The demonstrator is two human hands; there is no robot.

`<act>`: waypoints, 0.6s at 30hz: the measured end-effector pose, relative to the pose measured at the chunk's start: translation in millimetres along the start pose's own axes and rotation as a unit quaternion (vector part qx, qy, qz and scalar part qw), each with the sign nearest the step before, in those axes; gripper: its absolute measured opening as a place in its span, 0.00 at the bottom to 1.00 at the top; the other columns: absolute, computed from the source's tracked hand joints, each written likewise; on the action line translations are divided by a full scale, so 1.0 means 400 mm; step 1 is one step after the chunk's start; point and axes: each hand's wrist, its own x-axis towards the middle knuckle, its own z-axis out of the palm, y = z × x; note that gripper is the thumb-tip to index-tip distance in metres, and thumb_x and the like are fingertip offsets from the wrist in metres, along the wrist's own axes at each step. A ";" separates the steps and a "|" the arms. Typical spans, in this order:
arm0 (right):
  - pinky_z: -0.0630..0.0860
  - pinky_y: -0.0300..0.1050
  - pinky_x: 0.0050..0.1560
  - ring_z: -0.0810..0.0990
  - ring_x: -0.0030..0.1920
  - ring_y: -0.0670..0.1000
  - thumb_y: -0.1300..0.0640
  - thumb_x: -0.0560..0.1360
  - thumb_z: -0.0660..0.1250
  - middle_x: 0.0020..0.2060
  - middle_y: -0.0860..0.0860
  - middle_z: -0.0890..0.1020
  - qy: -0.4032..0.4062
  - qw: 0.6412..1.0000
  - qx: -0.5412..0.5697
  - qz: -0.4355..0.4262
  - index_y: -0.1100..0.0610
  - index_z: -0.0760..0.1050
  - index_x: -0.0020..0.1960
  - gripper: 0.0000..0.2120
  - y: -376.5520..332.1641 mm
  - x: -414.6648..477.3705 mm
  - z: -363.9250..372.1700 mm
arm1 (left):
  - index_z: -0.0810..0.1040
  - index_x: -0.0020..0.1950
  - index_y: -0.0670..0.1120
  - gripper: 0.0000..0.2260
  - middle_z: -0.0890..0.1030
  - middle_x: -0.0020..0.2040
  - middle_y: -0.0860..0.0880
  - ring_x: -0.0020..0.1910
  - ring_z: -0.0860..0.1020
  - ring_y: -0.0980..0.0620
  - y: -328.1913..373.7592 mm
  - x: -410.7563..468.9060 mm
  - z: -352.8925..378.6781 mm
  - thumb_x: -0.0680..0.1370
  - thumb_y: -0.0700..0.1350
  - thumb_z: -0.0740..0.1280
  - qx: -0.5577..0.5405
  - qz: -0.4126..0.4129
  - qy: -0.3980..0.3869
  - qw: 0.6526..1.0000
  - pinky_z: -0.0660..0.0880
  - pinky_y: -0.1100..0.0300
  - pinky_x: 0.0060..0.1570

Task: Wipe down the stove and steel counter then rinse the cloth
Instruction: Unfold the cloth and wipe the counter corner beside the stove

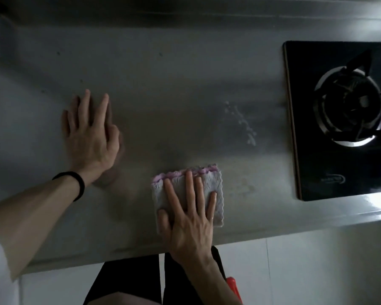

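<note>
No writing can be read here. The one printed mark is a pale logo point(335, 179) on the black glass of the stove point(308, 159). It sits near the stove's front left corner, in front of the burner and close to the front edge of the steel counter point(185, 73). It appears as a curved stroke around a short line of small letters. The letters are too dim and blurred to make out, so no brand, word or number can be told from it.
</note>
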 end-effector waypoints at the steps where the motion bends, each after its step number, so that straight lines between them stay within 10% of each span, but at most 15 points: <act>1: 0.47 0.68 0.80 0.47 0.84 0.55 0.38 0.79 0.59 0.84 0.50 0.49 0.002 1.000 0.004 0.002 0.37 0.52 0.82 0.34 0.023 -0.003 -0.007 | 0.60 0.83 0.54 0.30 0.58 0.84 0.44 0.82 0.58 0.37 0.005 0.001 -0.006 0.80 0.52 0.57 -0.008 -0.004 -0.004 1.000 0.51 0.39 0.80; 9: 0.51 0.75 0.77 0.43 0.84 0.58 0.39 0.81 0.51 0.84 0.52 0.44 0.008 0.994 -0.053 0.096 0.41 0.51 0.83 0.31 0.385 -0.072 -0.128 | 0.63 0.82 0.52 0.31 0.63 0.82 0.43 0.80 0.63 0.38 0.199 0.009 -0.024 0.77 0.50 0.58 -0.068 0.046 -0.002 0.997 0.53 0.41 0.80; 18: 0.46 0.77 0.77 0.41 0.84 0.60 0.42 0.80 0.52 0.84 0.55 0.43 -0.004 0.994 -0.036 0.106 0.42 0.49 0.84 0.33 0.373 -0.070 -0.130 | 0.56 0.85 0.54 0.30 0.53 0.86 0.41 0.84 0.53 0.35 0.329 -0.008 0.068 0.81 0.53 0.54 -0.028 0.019 -0.033 0.999 0.51 0.35 0.81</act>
